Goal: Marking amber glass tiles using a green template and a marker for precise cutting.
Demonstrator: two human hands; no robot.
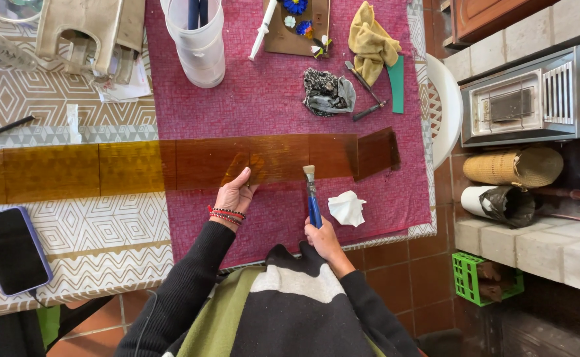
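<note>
While my left hand (pixel 235 195) presses flat, fingers spread, on the long amber strip (pixel 171 168) running left to right, my right hand (pixel 321 237) grips the blue-handled brush (pixel 312 198), bristles seemingly touching its near edge.

Tabletop (pixel 72 258) wears a white-and-tan patterned cover, with a magenta cloth (pixel 270 99) over its right half. A long amber strip (pixel 138 168) runs across both. Phone (pixel 11 250) sits lower left; white tissue (pixel 347 207) and yellow rag (pixel 371 41) lie on the magenta cloth.
</note>
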